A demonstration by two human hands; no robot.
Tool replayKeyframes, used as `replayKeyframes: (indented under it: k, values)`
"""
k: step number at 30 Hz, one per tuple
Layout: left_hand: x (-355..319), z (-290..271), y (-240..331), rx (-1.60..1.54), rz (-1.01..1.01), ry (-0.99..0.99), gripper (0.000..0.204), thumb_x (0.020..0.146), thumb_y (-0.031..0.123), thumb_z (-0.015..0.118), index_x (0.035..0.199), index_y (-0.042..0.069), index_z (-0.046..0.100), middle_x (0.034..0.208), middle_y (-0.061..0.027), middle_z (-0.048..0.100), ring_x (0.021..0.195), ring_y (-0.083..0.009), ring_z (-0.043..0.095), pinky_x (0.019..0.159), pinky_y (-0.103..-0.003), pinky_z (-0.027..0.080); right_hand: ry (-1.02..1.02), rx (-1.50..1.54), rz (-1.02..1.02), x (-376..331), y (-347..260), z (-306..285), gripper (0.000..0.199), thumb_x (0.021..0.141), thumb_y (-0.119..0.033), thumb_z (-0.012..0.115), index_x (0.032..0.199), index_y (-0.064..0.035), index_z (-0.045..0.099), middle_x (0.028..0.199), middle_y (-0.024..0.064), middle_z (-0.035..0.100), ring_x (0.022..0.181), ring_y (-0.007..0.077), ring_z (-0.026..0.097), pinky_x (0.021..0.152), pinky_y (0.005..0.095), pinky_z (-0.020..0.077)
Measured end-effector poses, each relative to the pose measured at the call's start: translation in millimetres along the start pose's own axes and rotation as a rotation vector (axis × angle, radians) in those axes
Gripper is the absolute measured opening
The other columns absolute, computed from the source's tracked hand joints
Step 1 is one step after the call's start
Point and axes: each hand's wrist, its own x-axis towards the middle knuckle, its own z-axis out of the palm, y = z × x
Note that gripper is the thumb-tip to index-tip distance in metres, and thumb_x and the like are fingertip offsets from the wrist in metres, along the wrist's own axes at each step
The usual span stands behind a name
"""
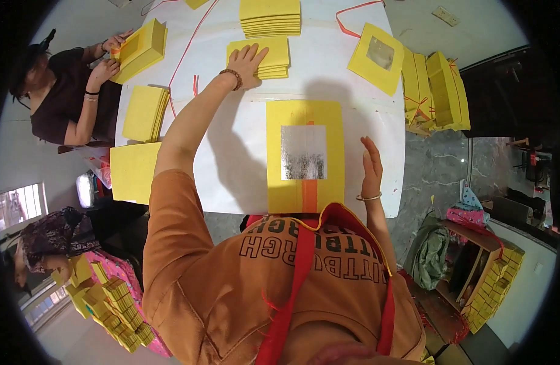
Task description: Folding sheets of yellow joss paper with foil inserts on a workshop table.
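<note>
Two hands spread flat: my left hand (246,61) presses the upper-centre yellow paper stack (262,56); I judge a thumb-peeled single sheet best, my right hand (371,163) steadying the foil-centred sheet (305,155).

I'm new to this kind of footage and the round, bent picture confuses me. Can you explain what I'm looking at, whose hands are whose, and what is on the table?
This is one picture from a wide fisheye camera worn on a person's head, looking down. That is why straight edges curve and the corners are black. The orange top at the bottom belongs to the wearer.

The left hand, with a bead bracelet, reaches far forward and lies flat on a stack of yellow paper. The right hand, wearing a thin bangle, is open and holds nothing, just right of a large yellow sheet with a silver square on the white table.

More yellow stacks lie around, with thin red strings. At the upper left a second person's hands handle a yellow bundle.
</note>
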Motion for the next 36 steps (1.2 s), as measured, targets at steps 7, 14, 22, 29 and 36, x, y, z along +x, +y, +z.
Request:
replayKeyframes:
  k: [7,14,22,29,36]
  values:
    - [-29,-32,14,-0.013,-0.023,0.104,0.078,0.073,0.021,0.060,0.141,0.019,0.022,0.145,-0.0169,0.020,0.132,-0.0338,0.025,0.105,-0.051,0.021,-0.253,-0.285,-0.358,1,-49,13,0.042,0.078,-0.012,0.061,0.119,-0.0081,0.054,0.124,0.0090,0.051,0.122,0.0270,0.041,0.099,0.0382,0.0301]
    - [-153,-69,82,-0.551,0.196,0.365,0.042,0.077,0.005,0.050,0.119,0.007,0.053,0.116,-0.0184,0.054,0.107,-0.0347,0.050,0.093,-0.040,0.040,-0.500,-0.568,-0.514,-1,-49,19,0.025,0.075,-0.017,0.066,0.099,-0.0111,0.064,0.108,0.0053,0.061,0.111,0.0252,0.051,0.094,0.0392,0.0330]
    - [-263,-53,165,-0.287,0.447,0.210,0.052,0.075,0.023,0.065,0.119,0.001,0.051,0.119,-0.0150,0.049,0.105,-0.0299,0.048,0.087,-0.037,0.041,-0.412,-0.357,-0.580,3,-30,27,0.010,0.074,-0.010,0.067,0.084,-0.0064,0.066,0.098,0.0060,0.064,0.103,0.0258,0.055,0.088,0.0354,0.0429]
    - [-265,-53,170,-0.454,0.447,0.335,0.030,0.076,0.014,0.063,0.103,0.001,0.060,0.096,-0.0123,0.058,0.084,-0.0273,0.054,0.073,-0.035,0.046,-0.447,-0.243,-0.490,1,-21,25,0.010,0.080,-0.010,0.061,0.085,-0.0054,0.068,0.100,0.0068,0.064,0.105,0.0247,0.053,0.090,0.0353,0.0410]
    - [-259,-58,167,-0.699,0.369,0.318,0.011,0.078,0.005,0.060,0.087,-0.001,0.062,0.070,-0.0114,0.056,0.063,-0.0248,0.052,0.058,-0.034,0.044,-0.483,-0.108,-0.321,-2,-24,22,0.037,0.093,-0.021,0.040,0.082,-0.0020,0.069,0.104,0.0072,0.063,0.113,0.0245,0.046,0.097,0.0349,0.0345]
